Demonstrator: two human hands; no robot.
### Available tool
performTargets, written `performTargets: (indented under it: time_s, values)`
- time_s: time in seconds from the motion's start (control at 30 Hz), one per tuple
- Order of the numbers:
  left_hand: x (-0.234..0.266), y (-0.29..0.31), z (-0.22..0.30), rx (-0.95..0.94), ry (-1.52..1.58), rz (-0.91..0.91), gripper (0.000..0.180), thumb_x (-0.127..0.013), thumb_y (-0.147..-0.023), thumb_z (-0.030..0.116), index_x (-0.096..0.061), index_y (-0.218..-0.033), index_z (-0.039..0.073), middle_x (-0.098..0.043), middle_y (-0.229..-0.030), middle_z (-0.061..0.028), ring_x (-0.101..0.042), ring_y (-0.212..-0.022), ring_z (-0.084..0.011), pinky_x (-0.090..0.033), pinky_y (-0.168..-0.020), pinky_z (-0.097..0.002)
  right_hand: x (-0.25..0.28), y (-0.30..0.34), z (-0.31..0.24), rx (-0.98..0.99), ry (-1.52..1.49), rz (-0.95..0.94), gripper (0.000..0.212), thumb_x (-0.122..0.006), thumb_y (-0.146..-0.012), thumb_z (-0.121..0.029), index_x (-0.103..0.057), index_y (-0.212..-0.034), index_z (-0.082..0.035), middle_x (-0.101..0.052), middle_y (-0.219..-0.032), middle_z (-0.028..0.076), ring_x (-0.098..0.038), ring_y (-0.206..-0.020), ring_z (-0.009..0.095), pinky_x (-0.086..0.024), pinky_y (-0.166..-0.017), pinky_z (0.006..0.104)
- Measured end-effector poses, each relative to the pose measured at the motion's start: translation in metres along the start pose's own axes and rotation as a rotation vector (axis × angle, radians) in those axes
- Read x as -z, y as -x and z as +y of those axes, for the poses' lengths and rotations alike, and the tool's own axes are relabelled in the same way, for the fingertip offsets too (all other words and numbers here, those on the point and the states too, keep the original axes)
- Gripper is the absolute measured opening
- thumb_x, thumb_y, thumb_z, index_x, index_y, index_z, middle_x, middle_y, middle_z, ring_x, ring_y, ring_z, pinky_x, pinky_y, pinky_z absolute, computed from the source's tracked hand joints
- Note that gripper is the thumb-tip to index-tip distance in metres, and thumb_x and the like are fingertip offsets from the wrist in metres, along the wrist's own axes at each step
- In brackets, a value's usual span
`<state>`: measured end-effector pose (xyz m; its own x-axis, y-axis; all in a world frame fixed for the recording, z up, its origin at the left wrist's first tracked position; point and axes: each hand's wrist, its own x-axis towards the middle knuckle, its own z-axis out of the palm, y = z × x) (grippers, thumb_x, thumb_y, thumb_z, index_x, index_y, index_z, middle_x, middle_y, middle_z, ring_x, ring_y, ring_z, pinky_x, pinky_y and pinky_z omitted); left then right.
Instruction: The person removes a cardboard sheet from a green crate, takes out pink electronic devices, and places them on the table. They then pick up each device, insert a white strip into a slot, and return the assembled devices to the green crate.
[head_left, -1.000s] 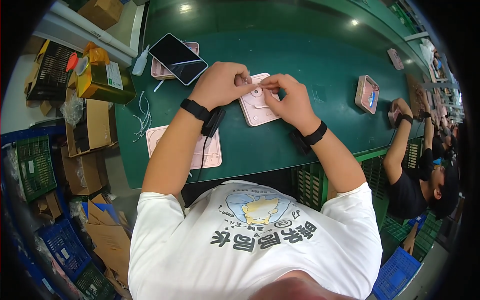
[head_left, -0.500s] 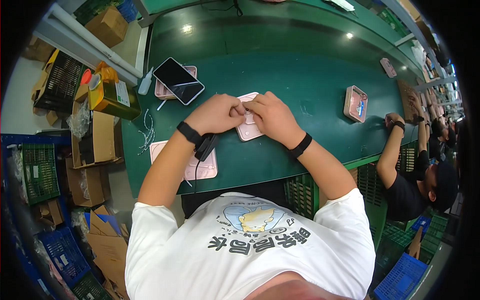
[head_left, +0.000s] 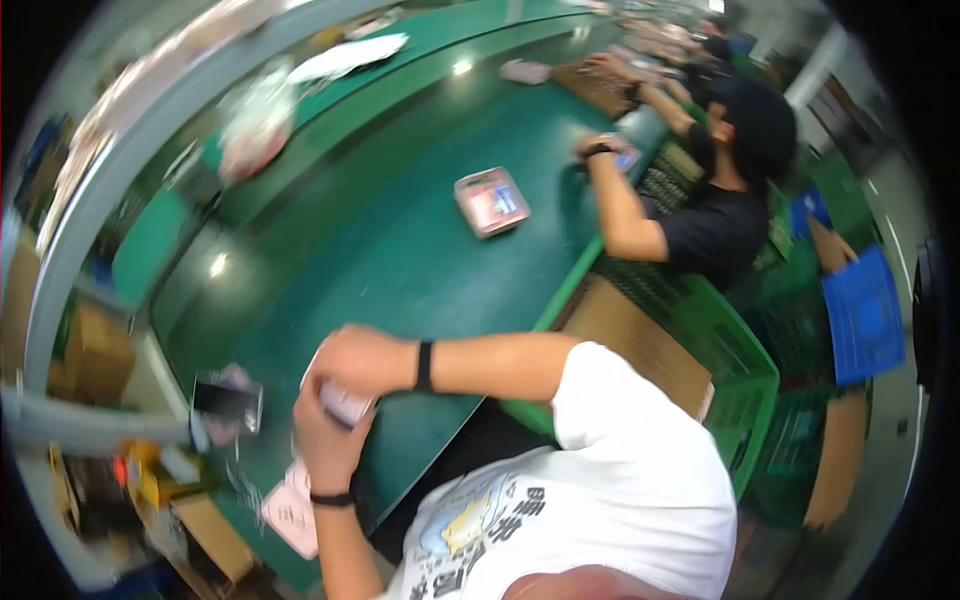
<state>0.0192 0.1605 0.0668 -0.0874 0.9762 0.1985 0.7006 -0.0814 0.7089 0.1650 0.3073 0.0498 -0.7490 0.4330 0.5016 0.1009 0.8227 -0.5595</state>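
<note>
The left hand (head_left: 328, 440) and right hand (head_left: 365, 362) curl around a pink panel (head_left: 346, 403); I cannot tell whether either grips it. A phone (head_left: 228, 403) lies to their left.

Dark phone (head_left: 226, 402) at left of bench (head_left: 400, 285), I see; plastic bag (head_left: 258, 112) near white sheet (head_left: 348, 57); cardboard (head_left: 632, 325) in green crate (head_left: 757, 420); blue crate (head_left: 865, 318) beyond.

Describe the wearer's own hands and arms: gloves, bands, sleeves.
Left hand and right hand: no gloves visible. A narrow black wristband on the right wrist, another on the left. White fabric short sleeve on the right arm. Blur hides finer detail.
</note>
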Motion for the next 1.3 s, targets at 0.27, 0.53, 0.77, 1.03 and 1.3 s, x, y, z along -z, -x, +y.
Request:
performTargets:
  time_s: [0.27, 0.53, 0.77, 1.03, 1.3]
  values:
    - [-0.010, 0.009, 0.020, 0.022, -0.223, 0.065, 0.120, -0.103, -0.077, 0.034, -0.039, -0.172, -0.003, -0.064, -0.154, -0.0292, -0.063, -0.141, -0.0464, -0.052, -0.119, -0.0520, -0.015, 0.024, -0.035, -0.279, 0.118, 0.050, 0.024, -0.077, -0.080, -0.026, -0.079, -0.085, -0.002, -0.064, -0.112, 0.018, -0.060, -0.109, 0.039, -0.051, -0.086, 0.0530]
    - [0.004, 0.002, 0.020, 0.074, -0.202, -0.020, 0.124, -0.104, -0.075, 0.039, -0.038, -0.173, -0.001, -0.064, -0.154, -0.0295, -0.065, -0.139, -0.0477, -0.054, -0.116, -0.0534, 0.000, 0.009, -0.041, -0.467, 0.041, -0.107, 0.026, -0.080, -0.076, -0.025, -0.080, -0.086, -0.001, -0.063, -0.119, 0.018, -0.059, -0.113, 0.038, -0.047, -0.090, 0.0535]
    - [0.005, 0.000, 0.025, 0.090, -0.214, -0.032, 0.122, -0.103, -0.076, 0.040, -0.040, -0.171, -0.001, -0.065, -0.154, -0.0298, -0.065, -0.140, -0.0487, -0.054, -0.116, -0.0534, -0.011, 0.012, -0.032, -0.429, 0.046, -0.054, 0.027, -0.082, -0.076, -0.025, -0.081, -0.087, 0.000, -0.065, -0.117, 0.020, -0.061, -0.114, 0.040, -0.049, -0.091, 0.0539]
    - [0.006, 0.007, 0.014, 0.053, -0.222, -0.054, 0.114, -0.101, -0.078, 0.034, -0.043, -0.169, -0.002, -0.065, -0.155, -0.0297, -0.065, -0.141, -0.0474, -0.053, -0.118, -0.0516, 0.005, 0.004, 0.003, -0.407, -0.029, -0.137, 0.019, -0.087, -0.078, -0.026, -0.077, -0.072, -0.011, -0.068, -0.115, 0.013, -0.062, -0.114, 0.034, -0.055, -0.090, 0.0460]
    - [0.009, 0.006, 0.014, -0.033, -0.322, -0.093, 0.096, -0.098, -0.083, 0.028, -0.052, -0.162, -0.003, -0.068, -0.151, -0.0297, -0.067, -0.139, -0.0482, -0.054, -0.117, -0.0521, 0.018, 0.011, 0.027, -0.088, -0.081, -0.149, 0.015, -0.086, -0.079, -0.021, -0.077, -0.070, -0.013, -0.071, -0.118, 0.008, -0.062, -0.118, 0.032, -0.057, -0.093, 0.0447]
